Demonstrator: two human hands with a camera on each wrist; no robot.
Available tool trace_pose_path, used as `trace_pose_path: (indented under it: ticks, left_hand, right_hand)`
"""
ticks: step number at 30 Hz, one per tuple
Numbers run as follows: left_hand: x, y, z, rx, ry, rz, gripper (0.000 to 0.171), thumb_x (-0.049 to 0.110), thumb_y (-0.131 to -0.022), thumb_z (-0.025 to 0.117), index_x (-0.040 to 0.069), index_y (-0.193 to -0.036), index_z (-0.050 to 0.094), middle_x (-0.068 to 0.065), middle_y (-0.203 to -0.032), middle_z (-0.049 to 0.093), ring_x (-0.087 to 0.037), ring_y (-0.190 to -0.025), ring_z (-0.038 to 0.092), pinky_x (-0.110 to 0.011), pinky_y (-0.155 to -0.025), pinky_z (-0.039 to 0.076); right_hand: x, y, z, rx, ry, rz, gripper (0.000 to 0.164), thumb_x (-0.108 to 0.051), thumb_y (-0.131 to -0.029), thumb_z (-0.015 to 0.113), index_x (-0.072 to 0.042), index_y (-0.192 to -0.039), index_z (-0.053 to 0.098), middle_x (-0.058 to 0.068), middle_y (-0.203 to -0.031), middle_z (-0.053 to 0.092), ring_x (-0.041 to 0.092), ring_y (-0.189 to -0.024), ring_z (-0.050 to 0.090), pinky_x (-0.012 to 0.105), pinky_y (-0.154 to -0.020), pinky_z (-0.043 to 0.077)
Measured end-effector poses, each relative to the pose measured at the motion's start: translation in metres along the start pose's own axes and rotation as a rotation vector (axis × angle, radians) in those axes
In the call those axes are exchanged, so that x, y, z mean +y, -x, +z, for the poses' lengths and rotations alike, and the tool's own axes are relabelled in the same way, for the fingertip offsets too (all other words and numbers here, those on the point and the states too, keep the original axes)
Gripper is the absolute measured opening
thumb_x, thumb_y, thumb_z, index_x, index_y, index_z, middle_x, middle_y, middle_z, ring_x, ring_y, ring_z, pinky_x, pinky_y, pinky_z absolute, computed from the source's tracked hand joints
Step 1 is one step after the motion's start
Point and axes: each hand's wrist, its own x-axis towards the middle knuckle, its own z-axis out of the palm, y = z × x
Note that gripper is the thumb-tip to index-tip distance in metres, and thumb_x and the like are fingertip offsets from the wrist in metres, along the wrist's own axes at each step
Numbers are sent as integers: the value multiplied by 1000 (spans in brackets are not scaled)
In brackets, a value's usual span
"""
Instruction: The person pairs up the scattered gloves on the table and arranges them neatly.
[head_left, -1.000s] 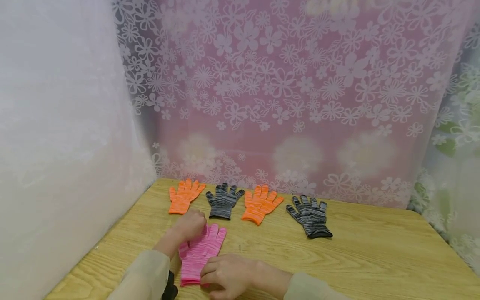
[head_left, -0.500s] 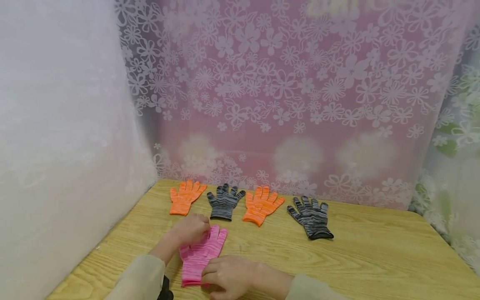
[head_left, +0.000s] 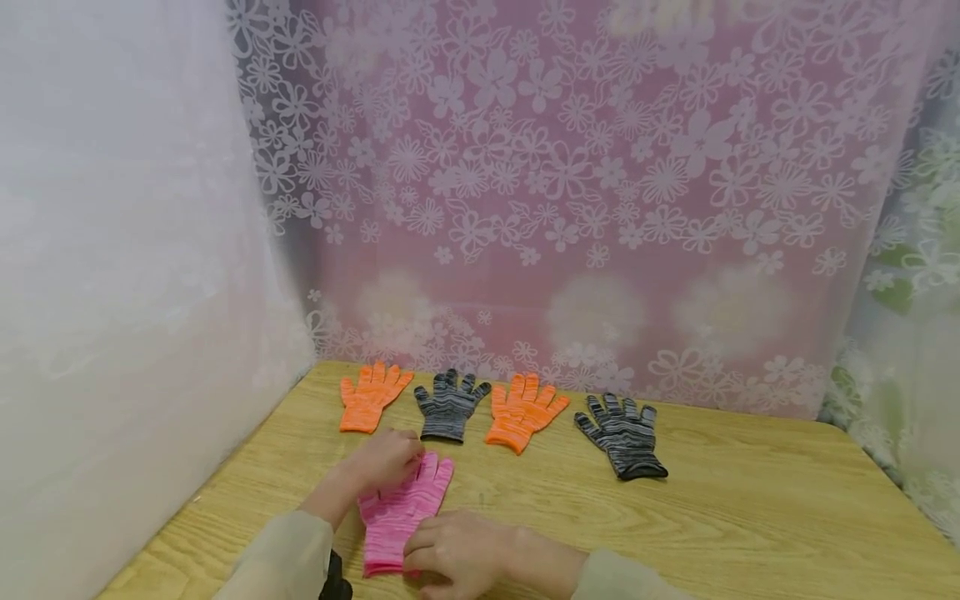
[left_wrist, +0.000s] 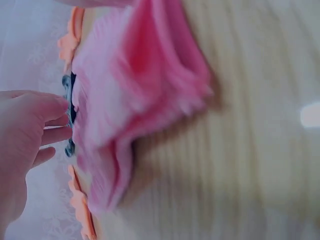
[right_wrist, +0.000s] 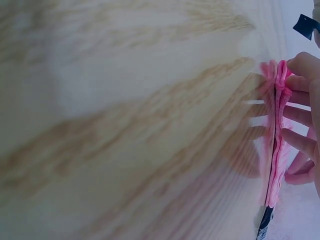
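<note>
A pink knit glove (head_left: 397, 521) lies on the table, its fingers pointing away from me and its cuff nearest. My left hand (head_left: 386, 460) pinches at the glove's far left fingers; its fingertips are partly hidden. In the left wrist view, the thumb and fingers of the left hand (left_wrist: 30, 132) come together behind the bunched pink fabric (left_wrist: 120, 85). At the cuff's right side, my right hand (head_left: 461, 550) rests with bent fingers. Seen from the right wrist, fairly straight fingers of the right hand (right_wrist: 302, 112) touch the folded pink edge (right_wrist: 276, 135).
Beyond the pink glove, a row holds an orange glove (head_left: 372, 397), a grey-black glove (head_left: 448, 408), another orange glove (head_left: 523, 414) and another grey-black glove (head_left: 624, 437). A flowered curtain (head_left: 570, 208) backs the wooden table (head_left: 750, 508); white sheeting (head_left: 150, 292) bounds its left.
My left hand has shifted slightly right and turned over the pink glove's far fingers. The right hand stays at the cuff, and the gloves in the row have not moved.
</note>
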Motion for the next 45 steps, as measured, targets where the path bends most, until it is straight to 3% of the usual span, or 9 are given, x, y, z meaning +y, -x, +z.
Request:
trace_pose_path:
  ticks: [4,8,17,25,31,36,45]
  left_hand:
    - [8,-9,-2,-13,-18,-31,7,12,-86,63,12,-84,70,2,-78,64,-16,-73,61,-41,-73,48]
    - [13,-13,5,-30,-46,-49,9,14,-86,63,14,-80,69,4,-73,63,-15,-72,61,-42,-77,48]
    - [11,-15,13,71,-31,11,7,8,-82,66,11,-76,69,2,-70,60,-16,-69,58,-35,-75,47]
    - [7,-17,14,112,-26,31,8,8,-82,67,11,-75,67,2,-70,60,-16,-67,58,-37,-72,48]
    - [8,-19,17,85,-103,92,14,10,-81,66,15,-68,63,5,-65,53,-15,-62,54,-35,-65,47]
    - [7,-20,19,74,-109,95,16,8,-81,66,15,-68,60,5,-65,50,-14,-62,52,-32,-65,45]
    - [-1,-21,17,203,-126,149,17,10,-78,70,12,-66,59,3,-65,52,-14,-60,52,-30,-61,45]
  right_hand:
    - [0,1,1,4,19,-4,29,-36,-94,52,-19,-115,64,-8,-115,61,3,-107,53,12,-95,35]
    - [-2,0,2,4,19,-1,30,-37,-94,51,-20,-115,64,-9,-117,60,3,-109,52,13,-97,33]
    - [-1,-2,0,-19,30,-7,30,-37,-95,50,-21,-116,63,-9,-118,60,3,-110,51,14,-97,33]
    - [0,-2,0,-11,20,-20,29,-35,-95,51,-21,-117,64,-9,-117,60,3,-110,51,13,-98,32]
    - [-1,-2,-1,-5,-19,-19,29,-33,-96,51,-20,-118,63,-9,-117,60,3,-111,51,11,-99,29]
    - [-1,-2,-2,-11,-29,-16,28,-32,-96,50,-20,-118,63,-9,-117,60,2,-111,51,11,-99,29]
    - [0,0,-3,-17,3,-8,29,-34,-96,50,-21,-117,64,-9,-117,61,2,-111,51,11,-99,30]
